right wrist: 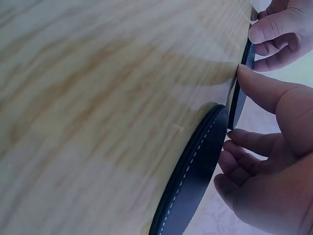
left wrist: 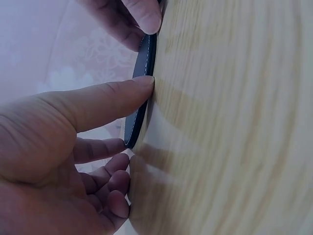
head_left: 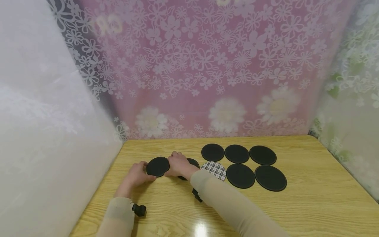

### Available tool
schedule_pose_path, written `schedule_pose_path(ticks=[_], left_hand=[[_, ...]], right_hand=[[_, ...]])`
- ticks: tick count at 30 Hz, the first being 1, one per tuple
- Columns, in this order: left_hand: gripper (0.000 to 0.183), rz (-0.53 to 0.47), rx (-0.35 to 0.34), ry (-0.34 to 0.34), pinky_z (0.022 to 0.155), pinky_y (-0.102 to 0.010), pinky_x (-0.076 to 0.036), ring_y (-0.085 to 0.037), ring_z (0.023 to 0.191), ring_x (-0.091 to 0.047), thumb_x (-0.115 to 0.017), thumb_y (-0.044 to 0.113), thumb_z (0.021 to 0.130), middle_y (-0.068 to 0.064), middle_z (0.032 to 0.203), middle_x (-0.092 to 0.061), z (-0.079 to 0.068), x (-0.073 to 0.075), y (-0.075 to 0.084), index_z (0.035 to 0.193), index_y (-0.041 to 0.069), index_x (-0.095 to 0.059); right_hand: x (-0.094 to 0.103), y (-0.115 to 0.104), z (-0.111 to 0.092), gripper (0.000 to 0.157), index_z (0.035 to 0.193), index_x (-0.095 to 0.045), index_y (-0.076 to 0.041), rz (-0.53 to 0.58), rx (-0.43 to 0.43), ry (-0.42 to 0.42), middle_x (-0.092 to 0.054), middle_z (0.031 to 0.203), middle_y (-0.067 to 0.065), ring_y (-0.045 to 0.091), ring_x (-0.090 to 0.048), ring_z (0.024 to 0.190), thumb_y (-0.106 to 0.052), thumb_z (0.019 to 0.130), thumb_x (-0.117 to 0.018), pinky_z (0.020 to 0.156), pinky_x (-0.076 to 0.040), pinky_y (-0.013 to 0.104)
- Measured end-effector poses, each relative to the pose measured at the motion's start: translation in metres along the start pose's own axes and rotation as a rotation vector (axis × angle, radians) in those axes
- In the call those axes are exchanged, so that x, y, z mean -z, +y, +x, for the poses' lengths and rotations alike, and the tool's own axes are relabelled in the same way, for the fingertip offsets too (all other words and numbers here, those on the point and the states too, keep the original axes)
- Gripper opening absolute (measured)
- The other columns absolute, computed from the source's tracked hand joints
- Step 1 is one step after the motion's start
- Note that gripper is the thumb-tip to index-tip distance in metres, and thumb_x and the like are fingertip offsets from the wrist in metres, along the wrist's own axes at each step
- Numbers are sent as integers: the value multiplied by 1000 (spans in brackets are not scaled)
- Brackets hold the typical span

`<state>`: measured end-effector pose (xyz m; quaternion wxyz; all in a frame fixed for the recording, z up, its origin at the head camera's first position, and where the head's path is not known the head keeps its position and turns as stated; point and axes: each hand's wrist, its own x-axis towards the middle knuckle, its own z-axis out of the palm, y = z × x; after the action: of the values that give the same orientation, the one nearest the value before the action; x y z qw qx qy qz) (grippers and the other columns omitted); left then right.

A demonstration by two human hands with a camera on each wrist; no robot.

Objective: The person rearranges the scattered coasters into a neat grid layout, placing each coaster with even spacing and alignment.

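Between my two hands is a round black coaster [head_left: 158, 166] with pale stitching along its rim. My left hand [head_left: 137, 175] grips its left edge, thumb at the near side and index finger at the far side. The opposite edge is held by my right hand [head_left: 178, 164] between thumb and index finger. In the left wrist view this coaster [left wrist: 142, 66] stands close over the wooden surface. Just right of it lies another black coaster [head_left: 193, 162], partly hidden by my right hand; the right wrist view shows its stitched rim [right wrist: 188, 171] close up.
A white coaster with dark plaid lines [head_left: 215, 169] lies beyond my right wrist, partly behind the sleeve. Several black coasters [head_left: 240, 175] lie in two rows on the right of the wooden table [head_left: 311, 204]. A pink flowered curtain [head_left: 207, 82] hangs behind, with pale sheets at both sides.
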<state>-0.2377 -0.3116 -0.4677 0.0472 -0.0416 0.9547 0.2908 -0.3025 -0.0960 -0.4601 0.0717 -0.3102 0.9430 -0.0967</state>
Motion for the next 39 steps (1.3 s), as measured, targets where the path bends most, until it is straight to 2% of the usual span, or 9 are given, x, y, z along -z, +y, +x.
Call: schedule_pose_path(ticks=[7, 11, 16, 22, 29, 35, 39], left_hand=[[82, -7, -14, 31, 112, -67, -45, -57, 136, -52, -95, 27, 90, -39, 144, -55, -5, -5, 3, 147, -14, -54], [83, -34, -27, 45, 110, -67, -46, -57, 134, -54, -96, 23, 89, -38, 140, -59, -5, -7, 4, 149, -14, -51], [85, -103, -15, 42, 104, -63, -51, -51, 125, -63, -95, 19, 89, -31, 129, -68, -5, -8, 6, 153, -12, -48], [86, -149, 6, 50, 99, -59, -54, -43, 118, -68, -92, 18, 92, -29, 127, -69, -5, -11, 5, 156, -11, -43], [86, -152, 9, 108, 84, -50, -52, -31, 91, -62, -92, 17, 93, -20, 107, -66, -1, -9, 16, 156, -11, -41], [87, -136, 13, 115, 82, -50, -53, -30, 90, -62, -92, 22, 93, -18, 106, -64, 3, -12, 18, 157, -10, -42], [88, -155, 6, 107, 84, -50, -54, -31, 92, -63, -91, 22, 94, -19, 110, -64, 5, -13, 21, 158, -10, -41]], right_hand=[[0, 2, 3, 64, 142, -71, -7, 44, -14, 1, -60, 140, 11, 30, -56, 129, -50, 97, -86, 110, -50, 44], [0, 3, 3, 66, 142, -69, -7, 74, -27, 6, -61, 139, 12, 31, -56, 129, -49, 95, -88, 109, -50, 46], [3, 3, 2, 67, 144, -67, -8, 122, -60, 6, -63, 137, 13, 32, -57, 126, -46, 94, -90, 108, -50, 47], [4, 2, 4, 66, 144, -65, -7, 162, -77, 17, -68, 133, 13, 35, -59, 126, -41, 94, -91, 108, -50, 51], [11, 5, 3, 70, 152, -62, -9, 170, -65, 82, -65, 143, 13, 37, -57, 134, -37, 94, -91, 113, -46, 55], [10, 15, 6, 71, 152, -63, -11, 159, -50, 101, -67, 140, 11, 34, -58, 131, -39, 93, -92, 114, -46, 53], [12, 22, 3, 68, 147, -66, -9, 206, -39, 116, -69, 135, 11, 35, -60, 128, -35, 91, -93, 113, -46, 54]])
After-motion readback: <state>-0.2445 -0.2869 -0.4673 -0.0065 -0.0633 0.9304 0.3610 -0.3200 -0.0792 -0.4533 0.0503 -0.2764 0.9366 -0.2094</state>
